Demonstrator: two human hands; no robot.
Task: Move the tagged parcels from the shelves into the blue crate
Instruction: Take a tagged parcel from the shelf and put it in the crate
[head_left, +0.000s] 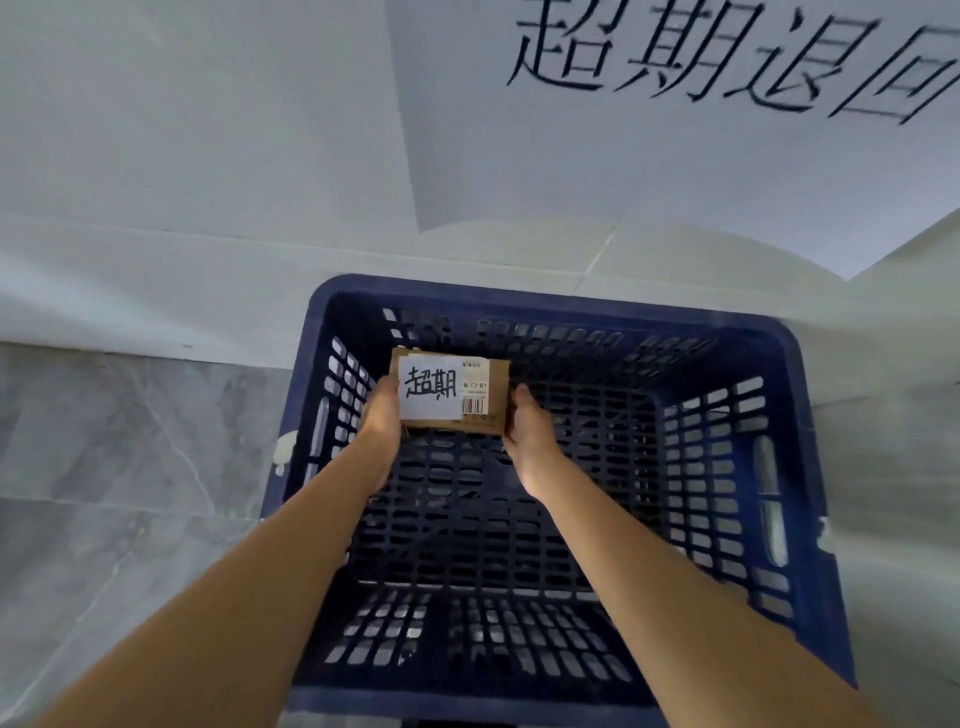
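A small brown cardboard parcel (449, 391) with a white handwritten tag and a barcode label is held inside the blue crate (810, 467), near its far left corner. My left hand (382, 415) grips the parcel's left end. My right hand (527, 434) holds its right end, fingers hidden behind the box. Whether the parcel touches the crate's slotted floor cannot be told. Apart from the parcel, only the crate's bare floor shows.
The crate stands on a grey marble-patterned floor (104, 467) against a white wall (208, 156). A large white paper sheet (675, 156) with big black handwritten characters hangs on the wall above the crate.
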